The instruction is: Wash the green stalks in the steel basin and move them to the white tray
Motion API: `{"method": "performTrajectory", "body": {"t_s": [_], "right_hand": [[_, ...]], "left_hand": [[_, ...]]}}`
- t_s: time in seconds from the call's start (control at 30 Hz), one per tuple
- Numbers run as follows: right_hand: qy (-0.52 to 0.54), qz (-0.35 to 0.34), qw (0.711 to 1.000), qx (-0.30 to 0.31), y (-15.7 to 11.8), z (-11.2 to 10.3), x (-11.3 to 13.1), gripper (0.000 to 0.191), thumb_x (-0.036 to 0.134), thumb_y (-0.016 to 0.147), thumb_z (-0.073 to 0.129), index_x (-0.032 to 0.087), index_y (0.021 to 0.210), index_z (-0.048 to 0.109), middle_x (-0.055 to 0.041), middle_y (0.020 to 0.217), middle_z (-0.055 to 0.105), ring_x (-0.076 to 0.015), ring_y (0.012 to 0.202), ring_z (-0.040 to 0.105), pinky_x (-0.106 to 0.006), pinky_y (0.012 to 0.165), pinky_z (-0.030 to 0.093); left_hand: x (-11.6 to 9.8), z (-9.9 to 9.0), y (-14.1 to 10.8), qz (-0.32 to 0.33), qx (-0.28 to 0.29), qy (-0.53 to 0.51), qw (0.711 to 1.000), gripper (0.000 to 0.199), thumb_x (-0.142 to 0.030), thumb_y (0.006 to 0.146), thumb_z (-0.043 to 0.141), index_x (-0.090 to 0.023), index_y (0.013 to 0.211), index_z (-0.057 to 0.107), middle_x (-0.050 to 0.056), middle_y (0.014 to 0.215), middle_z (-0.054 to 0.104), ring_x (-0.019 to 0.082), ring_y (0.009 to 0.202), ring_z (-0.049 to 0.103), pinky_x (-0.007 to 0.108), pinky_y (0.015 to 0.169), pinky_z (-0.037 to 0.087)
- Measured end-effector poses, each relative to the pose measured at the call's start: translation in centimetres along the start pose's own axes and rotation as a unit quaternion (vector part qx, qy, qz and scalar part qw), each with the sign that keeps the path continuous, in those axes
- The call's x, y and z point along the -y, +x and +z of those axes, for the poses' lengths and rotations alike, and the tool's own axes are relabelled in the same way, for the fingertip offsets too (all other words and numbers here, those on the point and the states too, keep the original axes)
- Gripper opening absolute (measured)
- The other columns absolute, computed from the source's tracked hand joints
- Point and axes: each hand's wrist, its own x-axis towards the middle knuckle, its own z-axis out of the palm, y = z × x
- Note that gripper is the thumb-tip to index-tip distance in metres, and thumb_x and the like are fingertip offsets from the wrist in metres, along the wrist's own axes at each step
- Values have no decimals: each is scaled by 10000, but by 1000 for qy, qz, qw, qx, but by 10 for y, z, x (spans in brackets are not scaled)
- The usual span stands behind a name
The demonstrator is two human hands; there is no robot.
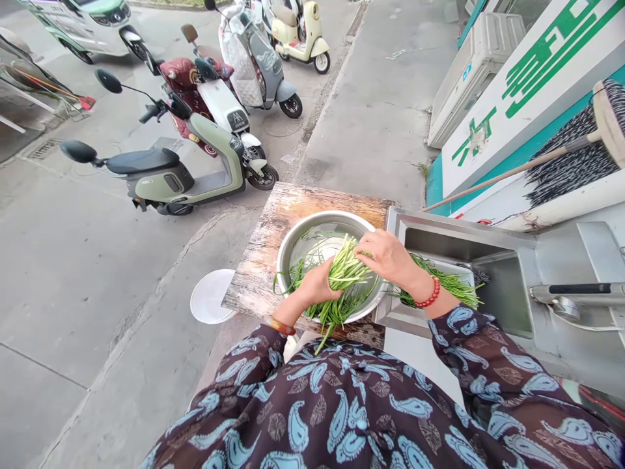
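A bunch of garlic chives [346,268] lies in the grip of my left hand [316,285], pale stem ends up and green leaves hanging down. It is above a round metal basin [284,251] with water and loose green strands in it. My right hand [383,255] is closed in a pinch at the upper right of the bunch, by the pale ends. What its fingertips hold is partly hidden, but they touch the stems. More chives [452,284] lie in a white tray in the sink, under and beyond my right wrist.
The basin stands on a worn wooden board [254,260]. A steel sink [525,260] with a faucet [569,293] adjoins on the right, and a mop [566,150] leans behind it. A white round container [211,298] is low on the left. Scooters [195,169] are parked ahead.
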Motion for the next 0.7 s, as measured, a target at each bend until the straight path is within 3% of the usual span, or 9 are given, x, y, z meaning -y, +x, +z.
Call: {"method": "performTrajectory", "body": {"t_s": [0.2, 0.47, 0.7], "right_hand": [[-74, -26, 997, 9, -7, 0, 7, 106, 160, 950, 609, 200, 902, 695, -94, 943, 670, -252, 880, 532, -384, 764, 370], [-17, 17, 999, -36, -15, 22, 11, 194, 85, 938, 521, 201, 814, 613, -82, 913, 620, -217, 828, 554, -337, 736, 412], [55, 119, 975, -182, -15, 33, -3, 217, 40, 846, 504, 232, 746, 506, -37, 797, 553, -186, 712, 533, -303, 682, 432]], "left_hand": [[-6, -1, -4, 6, -5, 4, 1000, 948, -345, 686, 769, -203, 1530, 362, 118, 1236, 709, 341, 1111, 689, 386, 901, 539], [-6, 2, -4, -4, -9, 12, 1000, 974, -338, 682, 778, -202, 1547, 349, 127, 1278, 694, 345, 1153, 676, 391, 937, 533], [-1, 5, -3, 7, -13, 15, 1000, 981, -371, 689, 768, -165, 1548, 341, 154, 1293, 683, 365, 1169, 668, 420, 958, 528]]}}
